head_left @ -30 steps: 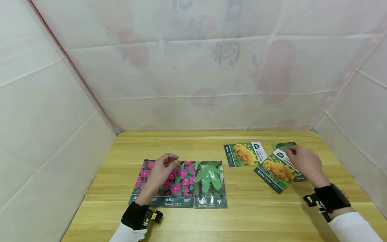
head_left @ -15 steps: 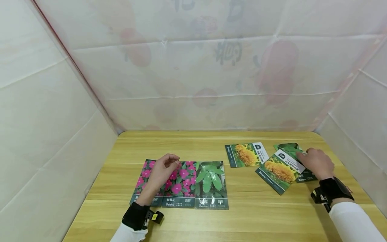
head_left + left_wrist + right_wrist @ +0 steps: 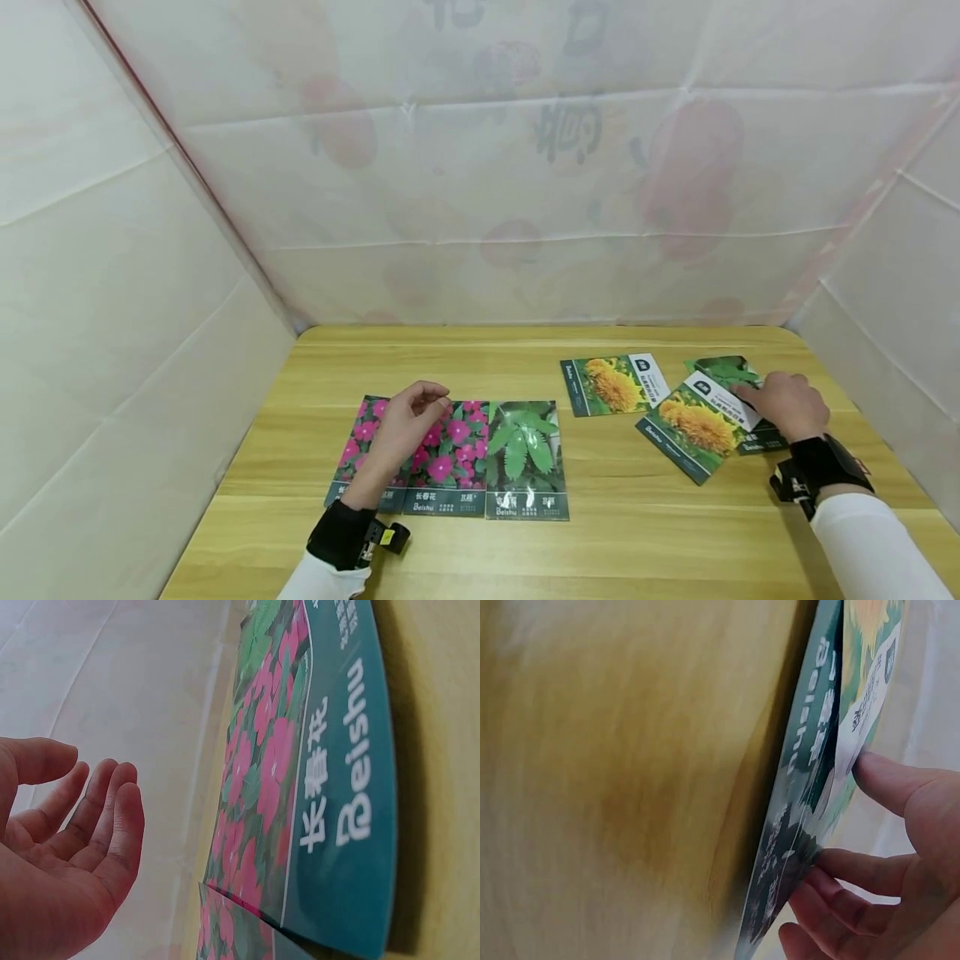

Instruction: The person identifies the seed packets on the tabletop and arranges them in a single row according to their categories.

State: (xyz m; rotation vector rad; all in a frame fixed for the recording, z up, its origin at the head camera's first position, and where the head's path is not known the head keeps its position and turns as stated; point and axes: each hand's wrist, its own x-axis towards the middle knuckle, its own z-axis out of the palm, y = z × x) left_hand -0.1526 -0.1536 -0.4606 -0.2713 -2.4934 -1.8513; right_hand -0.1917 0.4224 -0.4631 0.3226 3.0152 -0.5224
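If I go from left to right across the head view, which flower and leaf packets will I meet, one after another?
Leftmost pink-flower packet, second pink-flower packet, uncovered leaf packet, far yellow-flower packet, slanted yellow-flower packet, partly covered leaf packet.

Creased pale sheeting (image 3: 420, 200), faded reddish blotches, behind wood-grain table (image 3: 600, 546).

Table (image 3: 637, 542) softly, evenly lit from here, glare flecks on the green-leaf packet (image 3: 528, 454) near table centre, diffuse shadow beside the right sleeve (image 3: 866, 537) toward the table's near edge, wrist views dimmer, table grain blurred.
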